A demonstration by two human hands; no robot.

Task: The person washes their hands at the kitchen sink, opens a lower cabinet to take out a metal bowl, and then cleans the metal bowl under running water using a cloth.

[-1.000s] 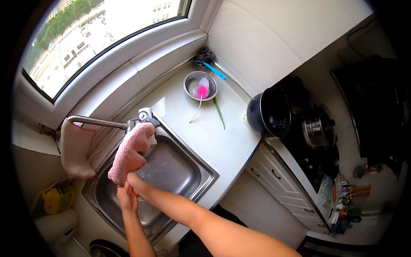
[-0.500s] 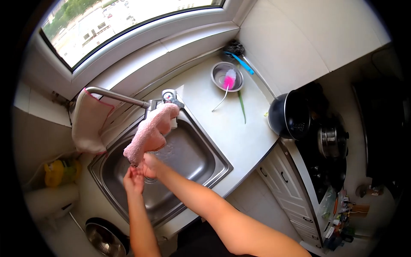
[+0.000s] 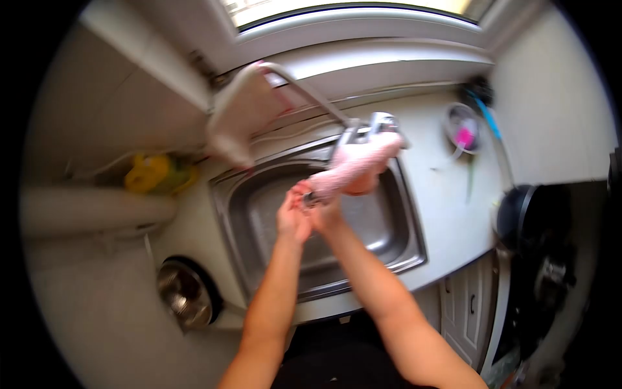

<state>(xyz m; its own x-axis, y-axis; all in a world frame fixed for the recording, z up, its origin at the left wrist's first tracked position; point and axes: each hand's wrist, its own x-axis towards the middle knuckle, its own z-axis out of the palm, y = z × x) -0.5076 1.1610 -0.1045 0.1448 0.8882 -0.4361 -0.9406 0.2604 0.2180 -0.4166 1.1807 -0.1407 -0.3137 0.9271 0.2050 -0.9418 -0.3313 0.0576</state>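
Observation:
A fluffy pink cloth [image 3: 355, 170] hangs at the faucet [image 3: 353, 126], over the stainless sink [image 3: 363, 223]. My left hand [image 3: 295, 212] is at the cloth's lower left end, its fingers bent around a small dark part there. Close beside it, my right hand [image 3: 326, 212] is closed at the same end, partly covered by the cloth. The fingertips are blurred by motion. Behind, a pale cloth with a pink edge [image 3: 243, 113] hangs on the long metal spout.
On the right counter [image 3: 434, 207] stand a metal bowl [image 3: 451, 129] with a pink brush [image 3: 464, 137], a blue-handled tool [image 3: 486, 115] and a black pot [image 3: 515, 217]. A yellow bottle [image 3: 148, 174] and a metal pan [image 3: 184, 295] are at the left.
The view has swung left and turned, so the sink now lies near the centre. Both hands remain at the lower end of the pink cloth.

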